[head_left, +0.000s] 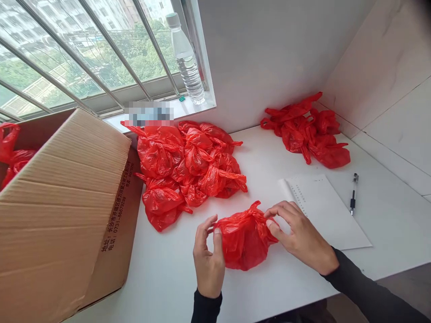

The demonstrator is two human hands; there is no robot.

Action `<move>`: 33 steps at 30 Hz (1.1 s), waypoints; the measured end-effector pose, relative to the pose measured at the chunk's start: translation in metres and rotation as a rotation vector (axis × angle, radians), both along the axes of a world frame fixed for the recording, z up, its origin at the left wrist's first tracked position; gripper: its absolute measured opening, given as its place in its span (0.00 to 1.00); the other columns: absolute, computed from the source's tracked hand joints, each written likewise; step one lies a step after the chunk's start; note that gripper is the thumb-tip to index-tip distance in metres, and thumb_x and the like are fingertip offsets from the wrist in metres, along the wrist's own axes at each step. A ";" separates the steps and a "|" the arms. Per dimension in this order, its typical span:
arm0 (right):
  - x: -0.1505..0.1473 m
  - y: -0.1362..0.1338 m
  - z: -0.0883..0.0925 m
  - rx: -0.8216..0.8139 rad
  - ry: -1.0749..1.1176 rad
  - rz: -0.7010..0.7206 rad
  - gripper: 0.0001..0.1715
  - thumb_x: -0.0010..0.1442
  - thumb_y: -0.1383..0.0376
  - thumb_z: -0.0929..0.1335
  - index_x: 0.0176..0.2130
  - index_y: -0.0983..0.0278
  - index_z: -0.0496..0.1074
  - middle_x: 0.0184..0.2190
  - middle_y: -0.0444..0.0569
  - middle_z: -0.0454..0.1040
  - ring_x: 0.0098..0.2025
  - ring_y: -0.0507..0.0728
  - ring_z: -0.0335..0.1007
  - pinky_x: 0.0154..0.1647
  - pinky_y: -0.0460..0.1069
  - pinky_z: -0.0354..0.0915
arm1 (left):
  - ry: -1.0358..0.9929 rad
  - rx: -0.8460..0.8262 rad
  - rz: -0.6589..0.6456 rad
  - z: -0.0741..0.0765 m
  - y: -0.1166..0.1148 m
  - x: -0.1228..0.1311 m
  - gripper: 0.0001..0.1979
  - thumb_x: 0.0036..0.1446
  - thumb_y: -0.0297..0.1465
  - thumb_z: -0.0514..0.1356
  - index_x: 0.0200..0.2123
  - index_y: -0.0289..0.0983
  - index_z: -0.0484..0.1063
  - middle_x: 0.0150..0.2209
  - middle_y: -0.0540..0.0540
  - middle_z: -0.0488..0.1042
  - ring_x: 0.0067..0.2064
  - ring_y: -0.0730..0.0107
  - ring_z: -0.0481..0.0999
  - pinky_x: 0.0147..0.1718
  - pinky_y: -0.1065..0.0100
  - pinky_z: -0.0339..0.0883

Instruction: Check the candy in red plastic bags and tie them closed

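Note:
A knotted red plastic bag (pixel 245 244) rests on the white table in front of me, its contents hidden. My left hand (pixel 209 260) is at the bag's left edge, thumb and fingers apart in a loose curve. At the bag's upper right, my right hand (pixel 299 233) has thumb and fingertips close together around one of its tied ends. Farther back lies a heap of several similar red bags (pixel 198 157), beside a large cardboard box (pixel 63 202).
More red bags (pixel 313 134) lie by the wall at the back right. A notebook (pixel 323 202) and a black pen (pixel 353 195) are to the right. A water bottle (pixel 188 67) stands on the sill by the barred window. Red bags (pixel 18 157) also show inside the box.

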State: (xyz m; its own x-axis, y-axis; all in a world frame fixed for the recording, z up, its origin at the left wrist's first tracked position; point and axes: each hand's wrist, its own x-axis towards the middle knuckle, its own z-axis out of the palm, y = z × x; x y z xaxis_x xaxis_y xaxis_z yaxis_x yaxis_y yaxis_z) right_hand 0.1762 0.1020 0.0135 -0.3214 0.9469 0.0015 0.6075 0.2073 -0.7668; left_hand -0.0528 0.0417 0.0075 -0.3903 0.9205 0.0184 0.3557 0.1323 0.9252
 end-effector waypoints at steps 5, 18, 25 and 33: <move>-0.017 0.005 -0.009 0.013 0.066 0.075 0.08 0.67 0.63 0.67 0.47 0.56 0.66 0.49 0.49 0.73 0.56 0.64 0.67 0.57 0.61 0.66 | 0.172 0.096 -0.184 0.006 0.004 0.020 0.17 0.59 0.32 0.66 0.52 0.48 0.80 0.52 0.43 0.78 0.58 0.50 0.71 0.59 0.49 0.63; 0.019 0.002 0.009 -0.278 0.080 -0.192 0.10 0.69 0.51 0.64 0.42 0.54 0.68 0.35 0.41 0.73 0.29 0.55 0.66 0.29 0.50 0.62 | 0.179 0.032 0.234 0.024 -0.002 -0.004 0.09 0.68 0.37 0.57 0.48 0.44 0.73 0.43 0.47 0.74 0.41 0.61 0.71 0.41 0.62 0.64; 0.022 -0.002 0.012 -0.181 -0.043 -0.103 0.20 0.70 0.43 0.63 0.35 0.54 0.65 0.23 0.36 0.64 0.18 0.52 0.53 0.24 0.51 0.59 | 0.296 0.122 0.098 0.034 0.002 0.010 0.03 0.61 0.35 0.66 0.38 0.44 0.78 0.37 0.48 0.67 0.39 0.62 0.68 0.40 0.64 0.64; 0.036 -0.016 0.031 0.008 0.107 -0.453 0.27 0.59 0.43 0.71 0.54 0.47 0.67 0.51 0.50 0.74 0.53 0.72 0.73 0.47 0.67 0.74 | -0.058 -0.016 0.194 0.054 -0.013 -0.006 0.16 0.63 0.42 0.63 0.27 0.41 0.68 0.26 0.53 0.61 0.30 0.68 0.64 0.28 0.70 0.61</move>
State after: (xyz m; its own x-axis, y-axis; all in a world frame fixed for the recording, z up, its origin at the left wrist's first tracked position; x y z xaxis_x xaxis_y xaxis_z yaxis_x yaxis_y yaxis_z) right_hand 0.2126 0.0858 0.0441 0.1266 0.9917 0.0199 0.5559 -0.0543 -0.8295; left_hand -0.0587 0.0290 0.0614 -0.5607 0.8277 -0.0235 0.2681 0.2083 0.9406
